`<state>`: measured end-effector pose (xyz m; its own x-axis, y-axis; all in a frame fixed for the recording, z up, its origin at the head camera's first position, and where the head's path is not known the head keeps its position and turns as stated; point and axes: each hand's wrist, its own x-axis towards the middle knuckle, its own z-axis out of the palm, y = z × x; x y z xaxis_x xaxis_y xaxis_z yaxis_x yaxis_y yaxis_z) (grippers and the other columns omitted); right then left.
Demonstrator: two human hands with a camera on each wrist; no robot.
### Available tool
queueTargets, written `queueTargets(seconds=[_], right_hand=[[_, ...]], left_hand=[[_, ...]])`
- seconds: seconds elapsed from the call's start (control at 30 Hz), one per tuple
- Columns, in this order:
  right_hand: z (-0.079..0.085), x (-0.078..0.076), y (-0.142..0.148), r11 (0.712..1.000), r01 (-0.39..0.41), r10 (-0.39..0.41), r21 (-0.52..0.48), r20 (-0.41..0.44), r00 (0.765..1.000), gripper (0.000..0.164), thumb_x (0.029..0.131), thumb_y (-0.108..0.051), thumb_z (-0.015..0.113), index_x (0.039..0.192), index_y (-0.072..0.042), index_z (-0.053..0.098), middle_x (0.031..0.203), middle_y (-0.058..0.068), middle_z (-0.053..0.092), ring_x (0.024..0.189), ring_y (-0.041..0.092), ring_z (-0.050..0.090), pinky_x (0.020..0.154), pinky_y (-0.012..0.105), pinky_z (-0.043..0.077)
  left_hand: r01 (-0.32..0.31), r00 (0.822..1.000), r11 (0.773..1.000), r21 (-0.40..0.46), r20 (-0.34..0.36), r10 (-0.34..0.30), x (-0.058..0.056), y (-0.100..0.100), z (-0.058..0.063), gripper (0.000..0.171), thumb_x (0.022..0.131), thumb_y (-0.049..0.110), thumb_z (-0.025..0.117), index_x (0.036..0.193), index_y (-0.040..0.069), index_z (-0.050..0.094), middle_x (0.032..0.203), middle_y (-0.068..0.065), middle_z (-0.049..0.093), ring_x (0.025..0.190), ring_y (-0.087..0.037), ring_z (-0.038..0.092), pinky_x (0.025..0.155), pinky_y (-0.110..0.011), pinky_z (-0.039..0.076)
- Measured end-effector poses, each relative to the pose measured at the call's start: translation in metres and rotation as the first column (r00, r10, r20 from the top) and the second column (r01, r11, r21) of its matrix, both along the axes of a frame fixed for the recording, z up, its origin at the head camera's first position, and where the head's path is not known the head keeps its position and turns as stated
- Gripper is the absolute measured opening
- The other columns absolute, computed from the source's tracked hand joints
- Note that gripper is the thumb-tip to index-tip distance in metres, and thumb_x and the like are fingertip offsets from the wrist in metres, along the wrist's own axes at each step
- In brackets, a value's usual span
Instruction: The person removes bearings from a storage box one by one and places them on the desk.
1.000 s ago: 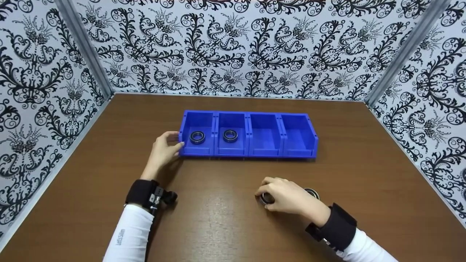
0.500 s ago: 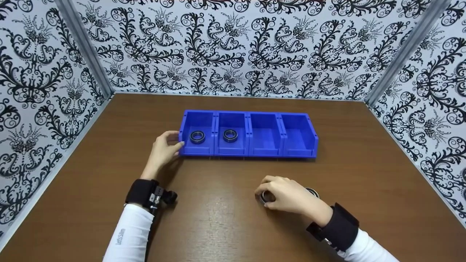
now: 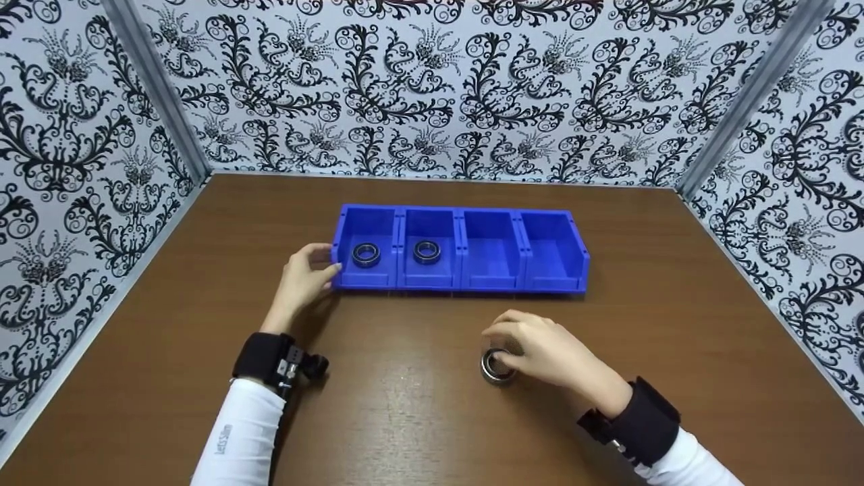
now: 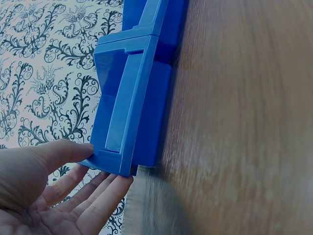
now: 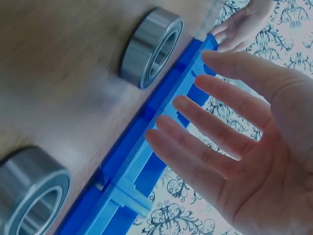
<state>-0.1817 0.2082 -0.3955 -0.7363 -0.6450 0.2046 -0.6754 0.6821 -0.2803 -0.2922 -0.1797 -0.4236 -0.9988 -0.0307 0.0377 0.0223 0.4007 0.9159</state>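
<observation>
My left hand (image 3: 302, 278) grips the left end of a row of blue bins (image 3: 432, 282), thumb at the front corner and fingers along the outer side, as the left wrist view shows too. A ball bearing (image 3: 495, 373) lies on the table, in front of the bins. Over its right side is my right hand (image 3: 540, 351); in the right wrist view its fingers (image 5: 215, 132) are extended and hold nothing. That view shows the steel bearing near the fingertips and a second bearing (image 5: 32, 191) at lower left, which the hand hides in the head view.
One bearing (image 3: 366, 263) sits in the leftmost bin, another bearing (image 3: 426, 260) in the bin beside it. The two bins to the right hold nothing. Patterned walls (image 3: 432, 88) enclose the brown table (image 3: 391, 418) at the back and both sides.
My right hand has let go of the bearing and shifted slightly right and away from me. The second bearing, earlier peeking out beside the wrist, is now covered. My left hand stays put.
</observation>
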Motion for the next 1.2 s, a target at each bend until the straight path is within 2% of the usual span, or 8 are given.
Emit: queueTargets(seconds=[0.3,0.5,0.7,0.93,1.2], right_hand=[[0.001,-0.008,0.014,0.992,0.104,-0.109,-0.067,-0.074,0.991,0.032,0.093,-0.009,0.079,0.124,-0.001,0.074,0.121,0.014,0.071,0.112,0.033,0.069,0.093,0.052,0.058],[0.000,-0.016,0.026,0.973,0.181,-0.195,-0.142,-0.095,0.976,0.033,0.091,-0.006,0.080,0.123,0.001,0.074,0.120,0.017,0.072,0.113,0.038,0.069,0.094,0.056,0.057],[0.004,-0.023,0.038,0.943,0.266,-0.284,-0.200,-0.067,0.957,0.035,0.092,-0.005,0.079,0.126,0.001,0.073,0.123,0.020,0.071,0.119,0.041,0.066,0.099,0.059,0.054],[0.006,-0.034,0.055,0.911,0.333,-0.352,-0.242,-0.039,0.935,0.039,0.092,-0.003,0.078,0.129,0.004,0.070,0.125,0.025,0.070,0.121,0.045,0.064,0.103,0.061,0.051],[0.008,-0.043,0.074,0.863,0.426,-0.443,-0.271,-0.004,0.896,0.040,0.095,-0.007,0.076,0.133,0.004,0.068,0.131,0.027,0.067,0.123,0.047,0.062,0.103,0.064,0.048]], left_hand=[[0.011,1.000,1.000,-0.004,-0.002,-0.011,0.001,-0.001,0.001,0.047,0.102,0.005,0.064,0.145,-0.009,0.051,0.140,-0.032,0.059,0.127,-0.042,0.061,0.095,-0.043,0.060],[0.005,1.000,1.000,0.004,0.001,-0.005,0.002,0.000,0.001,0.047,0.102,0.005,0.065,0.144,-0.009,0.051,0.140,-0.032,0.059,0.127,-0.042,0.061,0.094,-0.043,0.061],[0.007,1.000,1.000,0.004,0.004,-0.007,0.000,0.000,0.000,0.047,0.102,0.005,0.065,0.144,-0.009,0.052,0.140,-0.031,0.059,0.127,-0.041,0.061,0.094,-0.041,0.061],[0.008,1.000,1.000,0.006,0.005,-0.008,0.001,0.000,0.001,0.047,0.102,0.006,0.065,0.145,-0.008,0.052,0.140,-0.031,0.059,0.127,-0.041,0.061,0.094,-0.041,0.060],[0.010,1.000,1.000,0.002,-0.014,-0.010,0.001,0.000,0.001,0.046,0.101,0.005,0.065,0.143,-0.009,0.053,0.139,-0.031,0.060,0.123,-0.041,0.064,0.090,-0.039,0.062]])
